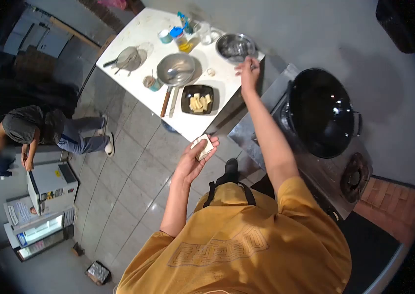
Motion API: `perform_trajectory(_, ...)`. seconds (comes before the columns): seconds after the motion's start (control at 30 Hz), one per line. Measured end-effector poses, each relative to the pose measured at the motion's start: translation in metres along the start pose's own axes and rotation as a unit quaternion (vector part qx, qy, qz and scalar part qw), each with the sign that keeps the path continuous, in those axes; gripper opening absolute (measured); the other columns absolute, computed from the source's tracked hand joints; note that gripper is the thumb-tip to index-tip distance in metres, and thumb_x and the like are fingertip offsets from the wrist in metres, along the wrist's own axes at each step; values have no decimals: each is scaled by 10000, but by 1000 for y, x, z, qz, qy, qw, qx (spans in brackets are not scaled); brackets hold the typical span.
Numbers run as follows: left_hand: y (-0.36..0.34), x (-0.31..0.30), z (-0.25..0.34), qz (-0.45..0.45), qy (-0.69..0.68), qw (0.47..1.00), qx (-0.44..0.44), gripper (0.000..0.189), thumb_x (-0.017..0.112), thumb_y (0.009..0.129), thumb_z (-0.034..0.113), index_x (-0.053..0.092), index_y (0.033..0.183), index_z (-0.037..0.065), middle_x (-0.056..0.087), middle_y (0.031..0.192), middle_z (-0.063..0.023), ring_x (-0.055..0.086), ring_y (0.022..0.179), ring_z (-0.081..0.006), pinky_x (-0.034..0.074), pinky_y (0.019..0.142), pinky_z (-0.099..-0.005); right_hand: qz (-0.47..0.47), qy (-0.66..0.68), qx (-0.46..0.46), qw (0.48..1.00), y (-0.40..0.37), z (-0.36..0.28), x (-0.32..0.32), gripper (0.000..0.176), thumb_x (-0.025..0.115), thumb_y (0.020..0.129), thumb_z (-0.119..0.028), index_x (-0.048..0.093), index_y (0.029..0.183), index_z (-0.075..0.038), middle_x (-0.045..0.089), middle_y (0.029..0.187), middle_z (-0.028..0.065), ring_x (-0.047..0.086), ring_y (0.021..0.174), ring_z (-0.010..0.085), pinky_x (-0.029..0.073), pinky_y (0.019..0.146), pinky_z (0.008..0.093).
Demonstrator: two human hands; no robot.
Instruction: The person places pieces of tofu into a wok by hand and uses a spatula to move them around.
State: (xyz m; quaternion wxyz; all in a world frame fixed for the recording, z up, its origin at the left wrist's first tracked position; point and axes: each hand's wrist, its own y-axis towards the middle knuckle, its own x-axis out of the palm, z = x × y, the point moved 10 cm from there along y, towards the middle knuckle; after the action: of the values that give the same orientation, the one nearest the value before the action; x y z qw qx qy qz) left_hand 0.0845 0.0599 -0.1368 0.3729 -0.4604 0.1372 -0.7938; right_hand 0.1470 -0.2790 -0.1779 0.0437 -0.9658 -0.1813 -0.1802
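My left hand grips a small, flat, pale square piece, thumb across its top, just off the corner of the white table. At the table's right end, my right hand is at the near rim of a metal bowl with shiny dark contents. Its fingers are curled together; whatever they may hold is too small to make out. Between the hands, a black square dish contains several pale yellow sticks. Beside it lie a wooden-handled tool and a pale stick-like utensil.
Also on the table are a larger metal bowl, a strainer, a jar and a blue-lidded container. A black wok sits on the stove at right. Another person bends over a white freezer at left.
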Motion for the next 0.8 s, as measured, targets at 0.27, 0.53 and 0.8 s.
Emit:
perform_trajectory(0.27,-38,-76,-3,126,-4,992,-9,349,539,967,91,440,1270,-50,603,1199,-198,626,1102,-286,548,941,-328,-27,-53,36,998,68,89,13,312,587,957,-291,508,1142,-52,660,955,165,689,753,222,576,559,307)
perform_trajectory(0.53,-38,-71,20,123,16,992,20,316,579,948,93,469,1222,-22,609,1214,-200,635,1093,-269,554,918,-320,-60,-73,142,985,61,93,-4,676,651,913,-320,200,1387,-152,592,1072,239,647,898,284,552,679,398)
perform_trajectory(0.8,1,0,37,40,63,996,40,320,602,939,94,494,1221,-12,639,1093,-125,660,1027,-254,552,898,-325,-219,-130,147,956,-110,-41,29,181,576,923,-135,571,1096,-84,591,876,31,592,678,107,459,546,234)
